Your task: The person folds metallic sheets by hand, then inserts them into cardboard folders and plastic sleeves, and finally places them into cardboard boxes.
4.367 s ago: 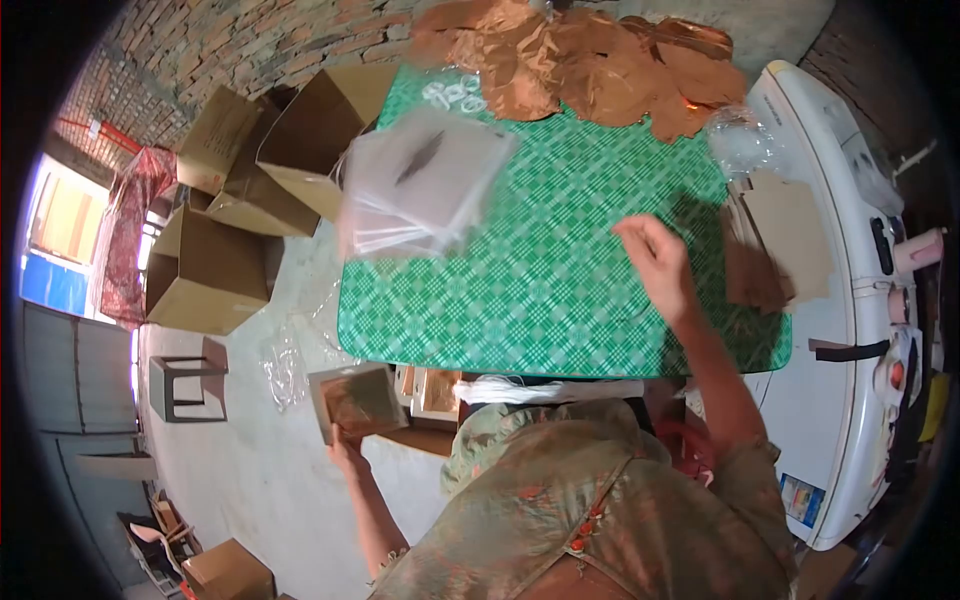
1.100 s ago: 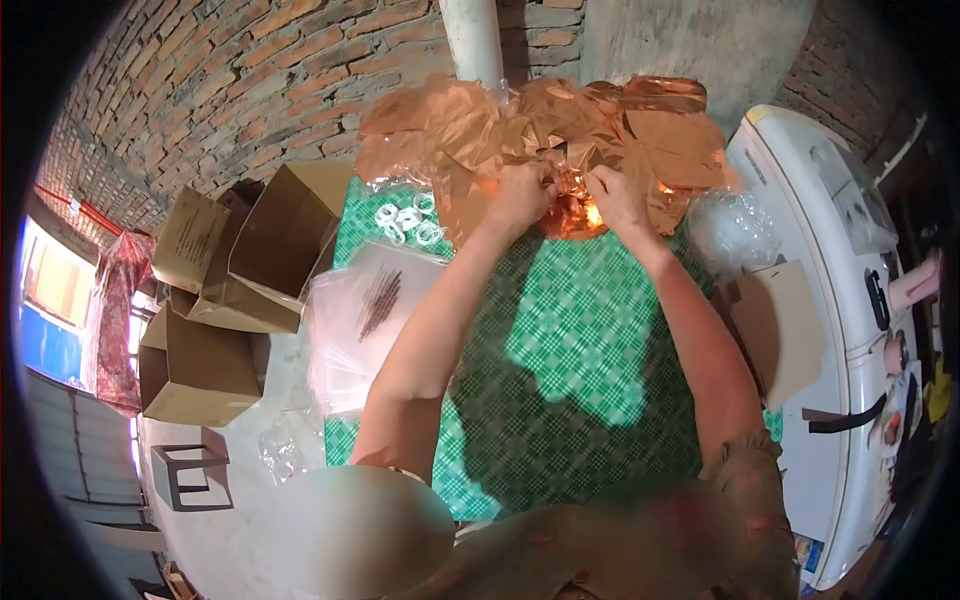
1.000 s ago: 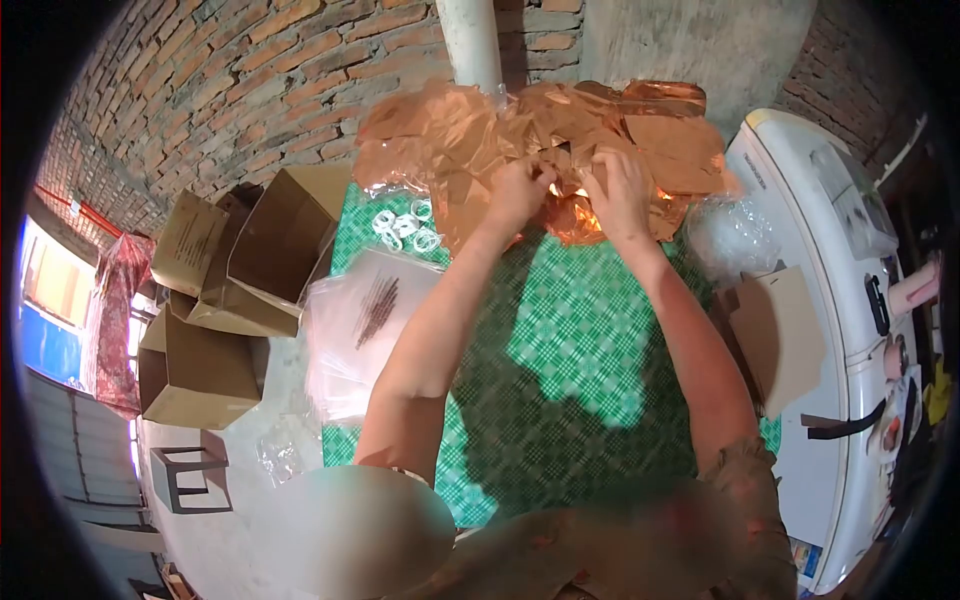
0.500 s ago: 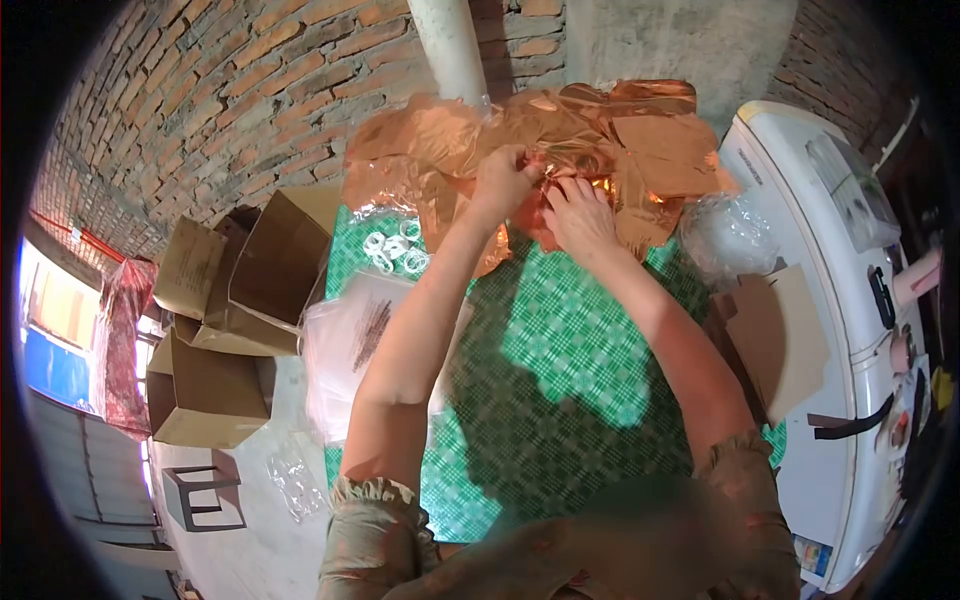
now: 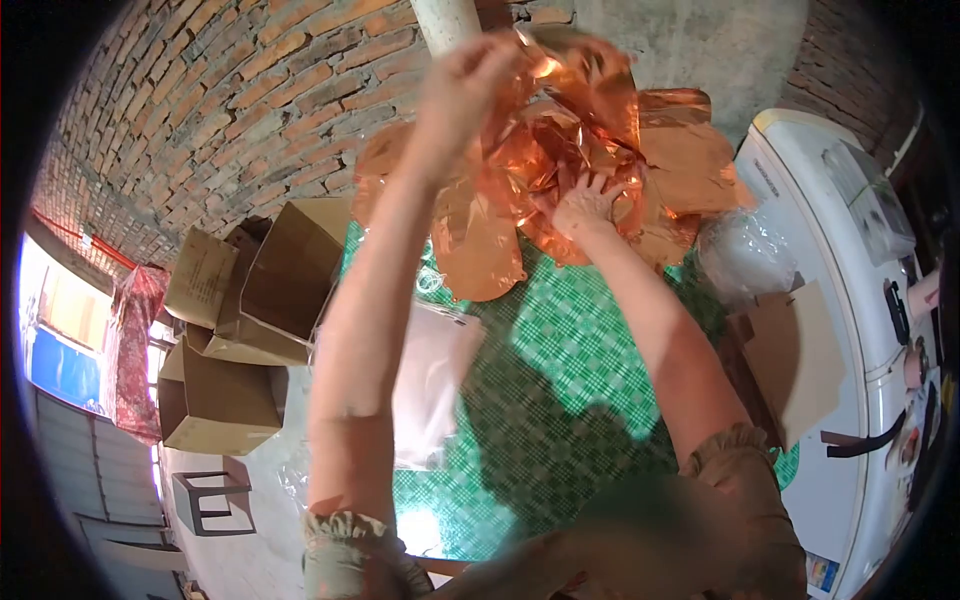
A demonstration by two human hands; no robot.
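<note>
Nearest, the green checked tabletop (image 5: 570, 345) shows between the forearms, partly in shadow, giving open room up to the lower edge of the foil. Left of this space lie the clear plastic sheets (image 5: 432, 385), partly behind the left forearm; on the right, flat cardboard (image 5: 800, 360) lies beside the table's right edge.

Farther up, the right hand (image 5: 588, 207) rests on the lower part of the crumpled copper foil (image 5: 545, 165), its fingers spread and pointing away from the body. The foil lies under and beyond those fingers. The left hand (image 5: 465, 95) is raised at the foil's upper left, fingers bent toward its edge; blur hides whether they pinch it.

The foil rises from the right hand toward the far side and arches over at the top, its long axis running roughly away from the body. Its right side falls near more copper sheets (image 5: 690, 165); another copper flap (image 5: 480, 245) points back toward the body at lower left. A clear plastic bag (image 5: 745, 250) sits right of these. Beyond stand a white pipe (image 5: 445, 22) and the brick wall (image 5: 250, 100).
</note>
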